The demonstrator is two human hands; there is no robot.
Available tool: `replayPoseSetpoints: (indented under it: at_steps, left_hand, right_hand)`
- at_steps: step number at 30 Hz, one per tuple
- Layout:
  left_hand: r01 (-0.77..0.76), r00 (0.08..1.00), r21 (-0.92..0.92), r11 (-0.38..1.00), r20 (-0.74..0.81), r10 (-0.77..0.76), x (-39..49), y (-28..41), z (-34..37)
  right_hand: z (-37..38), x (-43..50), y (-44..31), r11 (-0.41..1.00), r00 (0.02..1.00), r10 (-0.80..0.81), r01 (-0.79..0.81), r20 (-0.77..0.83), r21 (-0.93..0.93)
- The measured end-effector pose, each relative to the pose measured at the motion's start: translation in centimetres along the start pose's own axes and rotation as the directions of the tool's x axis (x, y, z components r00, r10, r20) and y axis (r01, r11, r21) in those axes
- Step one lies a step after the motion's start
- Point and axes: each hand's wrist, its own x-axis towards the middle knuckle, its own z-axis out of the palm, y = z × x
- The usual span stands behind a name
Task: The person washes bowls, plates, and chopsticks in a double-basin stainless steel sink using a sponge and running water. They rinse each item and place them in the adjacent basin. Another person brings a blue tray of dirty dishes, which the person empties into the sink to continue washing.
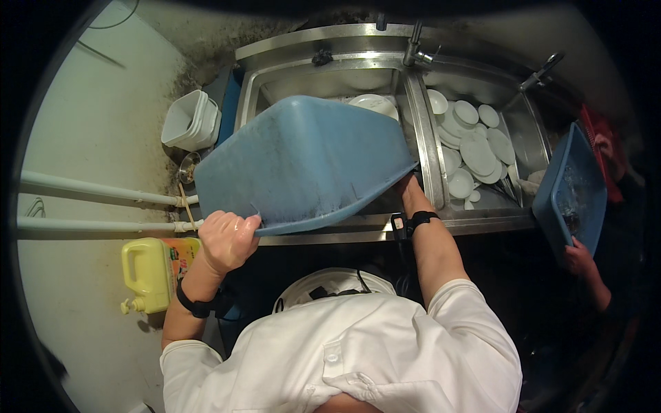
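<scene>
Both my hands hold a large blue plastic tub (pixel 310 160), tilted with its outer bottom and side towards me over the left stainless steel sink basin (pixel 330 82). My left hand (pixel 227 240) grips the tub's near left rim in a fist. At the right end of the rim, my right hand (pixel 410 188) holds on, its fingers mostly hidden behind the tub. Beyond the tub, a white plate (pixel 376 105) shows in the left basin. The tub hides its own inside and most of that basin.
The right basin (pixel 528 139) holds white plates (pixel 477 153) and bowls. Two faucets (pixel 413 51) stand behind. At right, a co-worker's hand (pixel 579 256) holds another blue tub (pixel 547 206). At left are white plastic buckets (pixel 191 121), a metal bowl (pixel 190 166), pipes (pixel 103 190) and a yellow jug (pixel 150 273).
</scene>
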Motion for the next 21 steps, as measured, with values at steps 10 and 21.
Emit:
replayPoseSetpoints:
  at_steps: [10,21]
  left_hand:
    - [-0.183,0.979,0.075,0.980,-0.071,0.188,2.9,-0.6,-1.8]
    - [-0.100,0.965,0.170,0.980,-0.222,0.137,7.8,-4.2,-6.7]
  right_hand:
    - [1.6,-2.1,-2.5,0.998,0.997,-0.069,0.068,0.045,0.016]
    - [5.5,-8.1,-10.5,0.971,0.967,-0.238,0.237,0.091,0.016]
